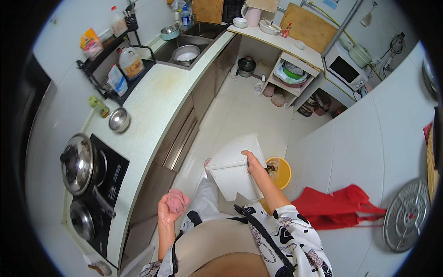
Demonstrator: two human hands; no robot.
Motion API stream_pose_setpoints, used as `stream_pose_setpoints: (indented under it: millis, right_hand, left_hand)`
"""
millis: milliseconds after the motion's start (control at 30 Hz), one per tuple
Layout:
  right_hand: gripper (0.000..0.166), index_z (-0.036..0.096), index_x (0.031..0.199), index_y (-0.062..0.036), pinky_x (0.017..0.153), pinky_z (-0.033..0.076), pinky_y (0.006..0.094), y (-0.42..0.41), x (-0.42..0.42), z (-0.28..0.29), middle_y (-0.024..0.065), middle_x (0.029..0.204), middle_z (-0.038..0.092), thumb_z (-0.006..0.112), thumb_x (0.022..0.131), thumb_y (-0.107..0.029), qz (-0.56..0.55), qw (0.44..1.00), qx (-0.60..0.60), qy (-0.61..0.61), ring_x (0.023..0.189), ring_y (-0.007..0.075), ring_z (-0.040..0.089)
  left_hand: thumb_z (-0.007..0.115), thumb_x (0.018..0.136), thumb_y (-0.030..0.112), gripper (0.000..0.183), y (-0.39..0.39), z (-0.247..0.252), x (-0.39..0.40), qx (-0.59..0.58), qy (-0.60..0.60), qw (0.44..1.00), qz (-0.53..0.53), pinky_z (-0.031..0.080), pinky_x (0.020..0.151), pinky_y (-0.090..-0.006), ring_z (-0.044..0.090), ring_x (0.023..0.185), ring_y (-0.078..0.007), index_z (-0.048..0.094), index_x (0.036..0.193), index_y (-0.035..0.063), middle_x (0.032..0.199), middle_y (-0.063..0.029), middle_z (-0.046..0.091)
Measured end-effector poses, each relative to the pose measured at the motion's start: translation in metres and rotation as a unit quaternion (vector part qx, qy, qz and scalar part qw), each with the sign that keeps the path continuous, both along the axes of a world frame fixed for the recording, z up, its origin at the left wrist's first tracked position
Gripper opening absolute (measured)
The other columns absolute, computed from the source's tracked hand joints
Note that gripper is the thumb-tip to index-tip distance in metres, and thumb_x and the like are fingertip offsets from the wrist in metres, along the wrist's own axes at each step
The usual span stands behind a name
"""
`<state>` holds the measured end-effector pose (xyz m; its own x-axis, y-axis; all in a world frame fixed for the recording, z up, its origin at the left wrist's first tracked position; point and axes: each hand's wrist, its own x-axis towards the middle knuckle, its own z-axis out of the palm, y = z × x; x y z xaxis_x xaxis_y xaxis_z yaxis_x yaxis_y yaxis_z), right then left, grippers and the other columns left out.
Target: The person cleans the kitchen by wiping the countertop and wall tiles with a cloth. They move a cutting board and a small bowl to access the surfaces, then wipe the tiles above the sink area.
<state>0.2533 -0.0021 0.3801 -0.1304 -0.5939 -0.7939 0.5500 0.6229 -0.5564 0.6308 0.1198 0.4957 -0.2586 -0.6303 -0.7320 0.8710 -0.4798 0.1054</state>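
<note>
My left hand (165,210) is closed around a crumpled pink cloth (178,200), held beside the counter front. With my right hand (251,162) I grip the right-hand edge of a white box-shaped piece (230,176), my thumb lying over its upper face. This piece is tilted in front of my legs and hides part of one foot. Whether it rests on the floor or hangs from my hand I cannot tell. A yellow bin (285,175) with waste inside stands just right of it, partly behind my forearm.
Along the left runs a counter (155,90) with a hob (116,168), lidded pans and a sink (166,53) holding a metal bowl (186,54). A low cabinet (285,83) and a microwave (347,67) stand ahead. A red apron (332,207) hangs on the right wall.
</note>
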Motion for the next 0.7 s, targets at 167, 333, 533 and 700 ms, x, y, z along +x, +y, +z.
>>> stream_pose_setpoints:
  millis: [167, 333, 533, 700]
  right_hand:
    - [0.057, 0.048, 0.118, -0.0013, 0.087, 0.044, 0.0436, -0.132, -0.034, 0.011, 0.0182, 0.113, 0.055, 0.06, 0.072, -0.034, 0.043, 0.995, 0.054, 0.076, 0.104, 0.0298, 0.052]
    - [0.057, 0.05, 0.116, -0.0023, 0.084, 0.045, 0.0446, -0.244, -0.085, 0.004, 0.0177, 0.114, 0.053, 0.063, 0.071, -0.035, 0.03, 0.999, 0.023, -0.039, 0.103, 0.0308, 0.051]
    - [0.065, 0.047, 0.119, -0.0011, 0.085, 0.043, 0.0478, -0.367, -0.164, 0.01, 0.0179, 0.12, 0.048, 0.066, 0.068, -0.035, -0.014, 0.992, 0.095, -0.078, 0.104, 0.0322, 0.05]
    - [0.071, 0.042, 0.124, -0.0014, 0.09, 0.041, 0.0458, -0.47, -0.216, -0.052, 0.0169, 0.125, 0.044, 0.068, 0.068, -0.036, 0.01, 0.984, 0.131, -0.122, 0.109, 0.0314, 0.047]
  left_hand:
    - [0.048, 0.073, 0.009, 0.007, -0.155, -0.004, -0.046, -0.046, 0.049, 0.998, 0.01, 0.047, 0.058, -0.0269, 0.051, 0.062, -0.0152, 0.048, 0.077, 0.0033, 0.075, -0.0055, 0.053]
    - [0.051, 0.082, 0.015, 0.021, -0.273, 0.002, -0.084, -0.124, 0.003, 0.992, -0.019, 0.049, 0.071, -0.0284, 0.059, 0.078, -0.0196, 0.055, 0.094, -0.0008, 0.088, -0.0098, 0.061]
    - [0.047, 0.079, 0.008, 0.014, -0.348, 0.017, -0.158, -0.05, -0.162, 0.985, -0.037, 0.048, 0.062, -0.0269, 0.054, 0.072, -0.0176, 0.05, 0.091, 0.0028, 0.083, -0.0084, 0.054]
    - [0.047, 0.083, 0.013, 0.014, -0.385, -0.017, -0.217, -0.014, -0.073, 0.997, 0.029, 0.049, 0.062, -0.0266, 0.056, 0.069, -0.0174, 0.051, 0.089, 0.0015, 0.082, -0.0084, 0.057]
